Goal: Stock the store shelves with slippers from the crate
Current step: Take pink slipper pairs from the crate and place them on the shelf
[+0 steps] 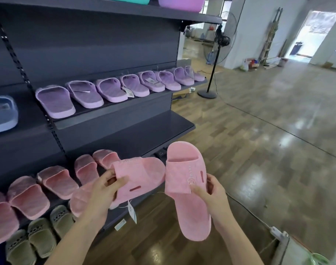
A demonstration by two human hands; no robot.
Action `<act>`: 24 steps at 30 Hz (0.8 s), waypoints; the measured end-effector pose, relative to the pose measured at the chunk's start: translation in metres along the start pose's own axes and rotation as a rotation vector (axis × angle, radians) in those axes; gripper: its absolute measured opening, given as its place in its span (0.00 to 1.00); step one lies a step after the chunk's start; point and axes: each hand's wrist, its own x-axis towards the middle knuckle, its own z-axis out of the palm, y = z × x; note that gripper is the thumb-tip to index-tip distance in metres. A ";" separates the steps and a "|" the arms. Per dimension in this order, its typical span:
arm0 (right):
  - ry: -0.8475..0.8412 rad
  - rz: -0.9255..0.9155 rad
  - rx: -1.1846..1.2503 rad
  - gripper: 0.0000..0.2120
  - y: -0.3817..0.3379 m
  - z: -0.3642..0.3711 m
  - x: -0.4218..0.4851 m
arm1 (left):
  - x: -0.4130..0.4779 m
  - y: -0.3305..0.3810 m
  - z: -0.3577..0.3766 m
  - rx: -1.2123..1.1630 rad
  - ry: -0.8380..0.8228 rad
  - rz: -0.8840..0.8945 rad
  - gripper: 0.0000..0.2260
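Observation:
I hold two pink slippers in front of the dark shelving. My left hand (104, 190) grips one pink slipper (142, 176) by its strap, lying sideways, with a white tag (132, 212) dangling from it on a thread. My right hand (209, 190) grips the other pink slipper (190, 207) at its strap, toe pointing away. Both hang just off the front edge of the middle shelf (163, 131), where a row of pink slippers (54, 180) stands at the left. Part of the crate (280, 236) shows at the bottom right.
Purple slippers (113, 88) line the shelf above, with a blue one (2, 113) at far left. Olive slippers (41, 234) sit on the lowest level. A standing fan (217, 54) stands past the shelf end. The wood floor opens to the right.

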 end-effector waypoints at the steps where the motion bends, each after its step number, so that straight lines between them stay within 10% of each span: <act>1: -0.010 -0.002 -0.009 0.26 -0.002 0.002 0.015 | 0.014 0.001 0.003 0.007 0.007 0.010 0.10; 5: -0.022 -0.017 -0.051 0.34 -0.009 0.012 0.070 | 0.069 0.012 0.011 0.035 0.027 0.018 0.09; 19: -0.143 0.052 -0.123 0.14 0.016 0.024 0.227 | 0.192 -0.012 0.040 0.046 0.160 -0.078 0.10; 24: -0.305 0.072 -0.103 0.24 0.032 0.028 0.308 | 0.240 -0.034 0.063 0.088 0.291 -0.139 0.08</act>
